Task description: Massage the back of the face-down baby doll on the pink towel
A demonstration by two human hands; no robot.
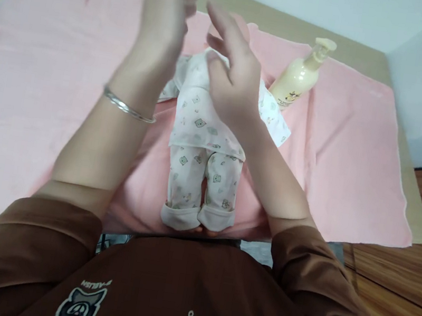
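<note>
- Left hand (165, 12): raised, fingers extended, open, holding nothing.
- Right hand (233, 79): half open above chest; contact cannot be told.
- Baby doll in white printed pajamas (203, 130): supine at 12 o'clock on pink terry towel (52, 47).
- Cream plastic pump bottle (298, 75): 1 o'clock.

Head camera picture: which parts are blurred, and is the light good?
In the head view, the left hand is blurred by motion, the right hand slightly soft; the printed sleepsuit and pump bottle look sharper. Light is soft and even, without hard glare; the wide lens bends the edges.
</note>
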